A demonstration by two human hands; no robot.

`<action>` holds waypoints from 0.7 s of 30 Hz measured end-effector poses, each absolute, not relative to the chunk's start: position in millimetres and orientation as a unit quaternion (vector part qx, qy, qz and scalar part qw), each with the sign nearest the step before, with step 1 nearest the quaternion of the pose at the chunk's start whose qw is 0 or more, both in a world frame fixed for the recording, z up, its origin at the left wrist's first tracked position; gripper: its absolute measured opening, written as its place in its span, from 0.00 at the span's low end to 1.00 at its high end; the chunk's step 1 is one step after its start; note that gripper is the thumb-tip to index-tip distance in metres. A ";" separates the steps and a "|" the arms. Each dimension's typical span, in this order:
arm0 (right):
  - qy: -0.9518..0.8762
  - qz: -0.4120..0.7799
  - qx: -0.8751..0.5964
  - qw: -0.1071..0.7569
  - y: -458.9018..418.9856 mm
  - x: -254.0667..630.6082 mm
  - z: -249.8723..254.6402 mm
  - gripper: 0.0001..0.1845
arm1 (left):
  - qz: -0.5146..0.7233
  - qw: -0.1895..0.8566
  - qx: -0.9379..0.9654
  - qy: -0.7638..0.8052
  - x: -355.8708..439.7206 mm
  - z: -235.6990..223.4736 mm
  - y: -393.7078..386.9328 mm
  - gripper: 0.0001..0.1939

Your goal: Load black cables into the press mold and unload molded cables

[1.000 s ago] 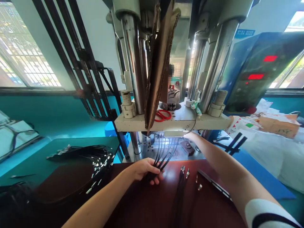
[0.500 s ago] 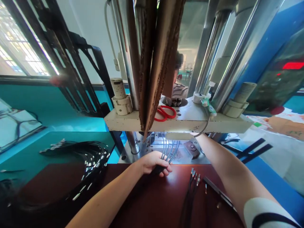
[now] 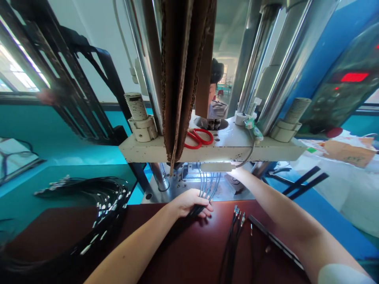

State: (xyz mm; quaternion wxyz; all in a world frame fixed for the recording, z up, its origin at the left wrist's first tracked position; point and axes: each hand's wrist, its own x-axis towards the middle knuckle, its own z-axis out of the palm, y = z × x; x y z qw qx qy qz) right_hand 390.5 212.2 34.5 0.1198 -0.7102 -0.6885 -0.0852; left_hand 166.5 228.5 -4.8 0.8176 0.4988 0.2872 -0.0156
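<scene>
My left hand is closed around a bundle of thin black cables at the near edge of the press bed. The cables fan out from my fingers and run forward under the white upper plate of the press. My right forearm reaches in under that plate on the right; the right hand itself is hidden behind the plate's edge and a glare of light. A few loose black cables with metal tips lie on the dark red table between my arms.
A large pile of black cables with metal ends lies at left. Red scissors rest on the plate beside hanging cardboard. A person stands behind the press. A control panel with red digits and a cardboard box are at right.
The view has drawn closer to the press and tipped up slightly. My left hand keeps its hold on the cable bundle; my right arm stays under the plate.
</scene>
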 end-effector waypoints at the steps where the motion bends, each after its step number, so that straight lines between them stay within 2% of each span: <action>1: -0.697 -0.086 -0.702 0.114 204.6 385.2 30.6 0.12 | 0.019 0.818 0.498 0.289 169.2 -5.0 229.3 0.15; 6: -0.758 -0.174 -0.622 0.090 168.0 352.4 5.0 0.18 | 0.222 0.762 0.502 0.343 190.8 0.8 241.0 0.12; 9: -0.746 -0.236 -0.618 0.080 165.7 345.9 -3.6 0.16 | 0.251 0.713 0.515 0.405 200.0 5.9 249.1 0.09; 14: -0.743 -0.242 -0.620 0.072 169.7 363.2 -4.8 0.14 | 0.261 0.657 0.540 0.457 194.8 2.9 260.9 0.05; 17: -0.751 -0.245 -0.608 0.076 166.9 371.4 -4.8 0.15 | 0.272 0.613 0.566 0.480 185.5 -4.9 266.0 0.06; 19: -0.752 -0.245 -0.606 0.080 165.9 373.1 -5.3 0.15 | 0.312 0.543 0.615 0.479 180.1 -7.9 267.1 0.08; 21: -0.757 -0.240 -0.603 0.081 166.6 373.4 -6.2 0.15 | 0.368 0.391 0.727 0.429 176.5 -6.6 267.0 0.10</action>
